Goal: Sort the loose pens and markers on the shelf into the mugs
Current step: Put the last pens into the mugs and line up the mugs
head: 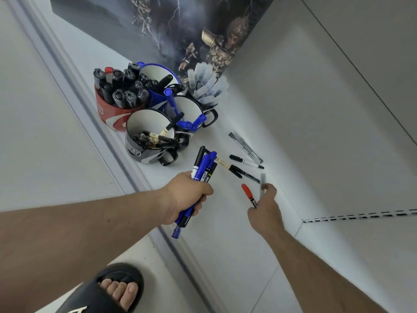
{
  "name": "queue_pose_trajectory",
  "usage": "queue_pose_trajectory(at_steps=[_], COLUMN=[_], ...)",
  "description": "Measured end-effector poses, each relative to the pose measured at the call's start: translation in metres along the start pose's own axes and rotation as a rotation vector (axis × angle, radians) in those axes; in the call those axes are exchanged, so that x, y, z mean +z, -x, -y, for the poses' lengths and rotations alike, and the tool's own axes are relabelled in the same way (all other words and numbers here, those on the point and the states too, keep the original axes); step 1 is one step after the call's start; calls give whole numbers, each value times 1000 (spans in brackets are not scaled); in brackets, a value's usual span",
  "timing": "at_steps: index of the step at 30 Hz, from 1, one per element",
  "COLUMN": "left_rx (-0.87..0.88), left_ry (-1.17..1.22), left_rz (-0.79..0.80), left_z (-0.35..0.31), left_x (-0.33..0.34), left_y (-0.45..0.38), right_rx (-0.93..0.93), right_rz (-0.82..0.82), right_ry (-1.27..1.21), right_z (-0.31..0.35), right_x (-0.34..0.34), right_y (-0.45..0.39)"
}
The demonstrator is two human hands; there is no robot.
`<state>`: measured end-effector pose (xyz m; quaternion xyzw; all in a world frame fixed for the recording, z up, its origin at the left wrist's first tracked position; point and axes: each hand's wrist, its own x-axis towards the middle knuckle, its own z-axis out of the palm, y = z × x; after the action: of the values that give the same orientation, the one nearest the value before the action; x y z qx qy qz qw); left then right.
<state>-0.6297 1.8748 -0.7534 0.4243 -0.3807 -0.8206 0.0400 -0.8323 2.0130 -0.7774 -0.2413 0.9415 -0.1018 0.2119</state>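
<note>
My left hand point(188, 197) grips a bundle of blue and black markers point(204, 166) above the white shelf point(225, 222). My right hand point(266, 206) holds a red-capped marker point(247, 190) and a grey pen point(262, 184) just over the shelf. Loose pens lie ahead: a cream pen with a black cap point(229, 167), a thin black pen point(250, 176), a white pen point(247, 161) and clear pens point(244, 146). Several mugs stand behind: a red mug point(108, 114) full of black markers, a blue mug point(155, 98), a grey mug point(137, 152), a mug with blue markers point(191, 109) and one with clear-capped pens point(207, 86).
A dark poster point(180, 30) leans against the back wall behind the mugs. The shelf's grey front edge point(126, 168) runs diagonally at the left. The right side wall point(327, 132) closes the shelf. My foot in a black sandal point(112, 290) is below on the floor.
</note>
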Motion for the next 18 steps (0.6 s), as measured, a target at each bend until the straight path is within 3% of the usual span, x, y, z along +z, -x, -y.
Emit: queue_pose_trajectory(at_steps=[4,10,15,18], left_rx=[3,-34,-36,-30], left_ry=[4,9,-18,-13], left_rz=[4,34,44,40], left_z=[-7,-2,-4,-6], left_x=[-14,-26,-27,-27], left_y=[1,9,7,5], right_rx=[-81,-215,-207,-204], right_rz=[-61,-183,19,48], right_ry=[-4,254,258,121], right_z=[39,65,68,66], right_x=[-12,-1,9,9], right_y=[-51,-118,-141,-143])
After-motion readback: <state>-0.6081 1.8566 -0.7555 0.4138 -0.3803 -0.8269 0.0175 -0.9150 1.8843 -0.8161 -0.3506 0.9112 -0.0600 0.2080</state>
